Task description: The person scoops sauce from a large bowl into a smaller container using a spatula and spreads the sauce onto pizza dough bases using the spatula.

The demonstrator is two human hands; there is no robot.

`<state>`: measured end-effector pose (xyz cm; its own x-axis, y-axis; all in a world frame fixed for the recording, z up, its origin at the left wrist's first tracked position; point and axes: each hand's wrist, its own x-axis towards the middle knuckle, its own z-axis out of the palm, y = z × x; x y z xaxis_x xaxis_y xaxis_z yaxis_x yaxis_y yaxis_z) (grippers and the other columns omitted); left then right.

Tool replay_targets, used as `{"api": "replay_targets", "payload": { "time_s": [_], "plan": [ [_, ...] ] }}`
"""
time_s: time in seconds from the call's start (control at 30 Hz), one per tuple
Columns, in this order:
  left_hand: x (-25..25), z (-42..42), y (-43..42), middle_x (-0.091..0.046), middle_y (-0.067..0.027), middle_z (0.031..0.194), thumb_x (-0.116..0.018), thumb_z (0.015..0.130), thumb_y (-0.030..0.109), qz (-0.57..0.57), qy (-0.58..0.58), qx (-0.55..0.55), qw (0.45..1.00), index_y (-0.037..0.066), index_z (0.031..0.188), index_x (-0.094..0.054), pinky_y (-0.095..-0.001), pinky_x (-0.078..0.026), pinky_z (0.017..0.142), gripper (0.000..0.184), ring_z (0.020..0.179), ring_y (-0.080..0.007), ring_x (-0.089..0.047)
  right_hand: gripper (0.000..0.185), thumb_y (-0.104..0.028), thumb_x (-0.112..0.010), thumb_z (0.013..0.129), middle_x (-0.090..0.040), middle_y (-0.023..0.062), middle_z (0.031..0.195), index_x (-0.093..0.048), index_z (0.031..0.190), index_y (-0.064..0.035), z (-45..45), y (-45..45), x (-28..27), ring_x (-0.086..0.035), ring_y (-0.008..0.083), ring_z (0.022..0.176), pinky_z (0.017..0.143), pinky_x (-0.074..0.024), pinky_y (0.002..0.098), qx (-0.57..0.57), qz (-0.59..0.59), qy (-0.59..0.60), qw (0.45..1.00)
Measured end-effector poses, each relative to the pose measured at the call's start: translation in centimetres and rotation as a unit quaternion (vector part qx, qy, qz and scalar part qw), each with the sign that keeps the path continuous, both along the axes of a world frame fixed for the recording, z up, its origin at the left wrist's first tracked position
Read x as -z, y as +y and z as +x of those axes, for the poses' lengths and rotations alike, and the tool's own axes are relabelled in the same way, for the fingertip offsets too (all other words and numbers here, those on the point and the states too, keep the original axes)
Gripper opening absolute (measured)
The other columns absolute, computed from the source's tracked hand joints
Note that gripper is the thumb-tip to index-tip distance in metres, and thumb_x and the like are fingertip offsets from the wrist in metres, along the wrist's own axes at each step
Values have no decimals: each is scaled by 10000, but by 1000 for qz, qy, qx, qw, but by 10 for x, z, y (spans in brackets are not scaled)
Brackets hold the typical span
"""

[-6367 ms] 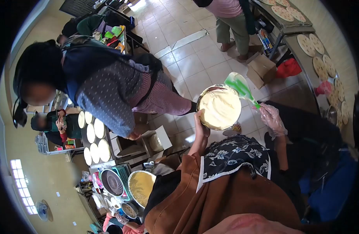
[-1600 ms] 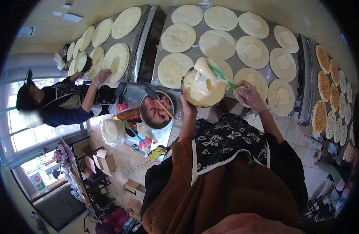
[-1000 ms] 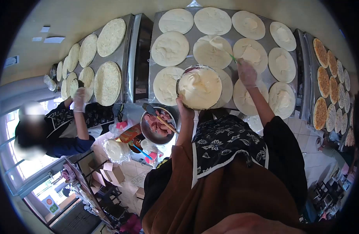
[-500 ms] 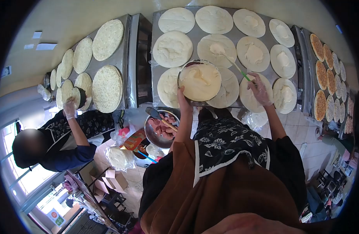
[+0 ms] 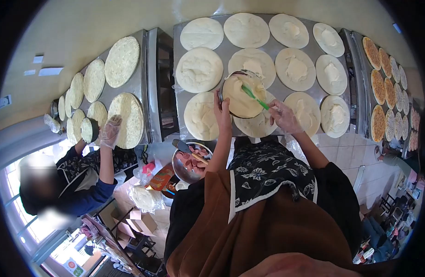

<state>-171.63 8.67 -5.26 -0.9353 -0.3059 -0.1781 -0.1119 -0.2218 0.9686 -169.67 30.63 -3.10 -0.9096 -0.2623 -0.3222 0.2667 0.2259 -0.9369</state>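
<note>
My left hand (image 5: 223, 108) grips the near-left side of a bowl (image 5: 243, 73) of thick, pale cream (image 5: 237, 100), held above the middle table. In my gloved right hand (image 5: 286, 119) is a green spatula (image 5: 255, 97), its blade dipped into the cream. Flat dough rounds (image 5: 203, 116) lie in rows beneath and around the bowl. Dabs of cream sit at the center of several rounds, such as the dough round (image 5: 295, 69) to the right. The bowl hides parts of two rounds under it.
At the left table (image 5: 146, 92), a co-worker's gloved hand (image 5: 112, 130) reaches over speckled dough rounds, near a small dark-sided container (image 5: 89, 130). A metal bowl (image 5: 192, 175) of pink sliced meat stands below the table. Browned rounds (image 5: 378, 119) rest on the right table.
My right hand has moved left with the spatula, from over the dough into the bowl. The bowl sits slightly further right. The co-worker's gloved hand has shifted onto a nearer dough round.
</note>
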Motion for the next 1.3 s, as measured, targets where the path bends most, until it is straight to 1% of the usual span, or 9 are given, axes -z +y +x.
{"api": "replay_targets", "payload": {
  "time_s": [0.17,0.67,0.77,0.83,0.9,1.0,1.1,1.2,1.3],
  "plan": [
    [-4,-20,24,-439,-167,1263,-484,816,283,101,-41,20,994,-25,1364,-251,-339,-401,918,670,1096,-223,-494,152,-222,-515,894,-537,36,594,-475,1028,-162,-18,30,-18,-328,36,352,316,-207,175,62,-195,-311,928],
    [8,-117,101,-522,-62,1154,-521,758,482,253,-120,46,959,58,1165,-465,-359,-389,884,591,1068,-212,-496,232,-300,-517,891,-466,-8,579,-454,1054,-148,-76,113,-39,-262,20,329,305,-178,157,159,-302,-223,913],
    [7,-121,107,-514,-68,1181,-518,763,481,254,-112,46,960,53,1187,-457,-349,-354,927,606,1110,-215,-469,251,-303,-479,907,-457,-23,576,-419,1097,-151,-110,138,-31,-249,12,320,288,-171,166,203,-238,-185,932],
    [9,-119,106,-507,-72,1197,-517,769,471,258,-109,41,959,50,1204,-449,-344,-334,950,609,1127,-217,-459,231,-289,-479,901,-503,-6,613,-479,1046,-110,-145,153,-19,-383,41,396,356,-289,184,215,-132,-103,962],
    [11,-116,103,-500,-74,1211,-517,777,457,269,-108,39,956,46,1218,-440,-341,-320,965,608,1135,-218,-454,212,-246,-472,897,-548,37,637,-494,1034,-87,-182,169,52,-538,146,521,482,-436,272,199,82,155,964],
    [13,-109,99,-487,-80,1229,-516,786,439,275,-117,27,954,38,1223,-430,-345,-308,977,599,1145,-217,-443,203,-176,-485,871,-584,99,672,-514,1043,-72,-200,166,75,-600,262,666,635,-479,366,150,530,280,786],
    [6,-102,96,-481,-84,1234,-513,790,431,271,-113,18,956,34,1226,-424,-345,-303,980,596,1156,-218,-432,234,-129,-500,840,-593,146,697,-515,1070,-90,-176,183,102,-587,334,685,652,-468,432,144,492,437,739],
    [5,-99,91,-479,-90,1232,-511,791,427,287,-117,15,951,35,1222,-424,-345,-299,981,590,1157,-218,-428,215,-137,-497,860,-585,99,671,-519,1067,-81,-140,183,55,-585,252,627,616,-463,368,104,491,258,826],
    [10,-97,84,-497,-87,1213,-526,796,388,280,-106,7,954,37,1209,-440,-355,-366,942,549,1108,-222,-482,195,-169,-497,883,-555,47,640,-526,1047,-68,-116,200,37,-547,155,578,568,-435,297,158,142,116,970]
  ]
}}
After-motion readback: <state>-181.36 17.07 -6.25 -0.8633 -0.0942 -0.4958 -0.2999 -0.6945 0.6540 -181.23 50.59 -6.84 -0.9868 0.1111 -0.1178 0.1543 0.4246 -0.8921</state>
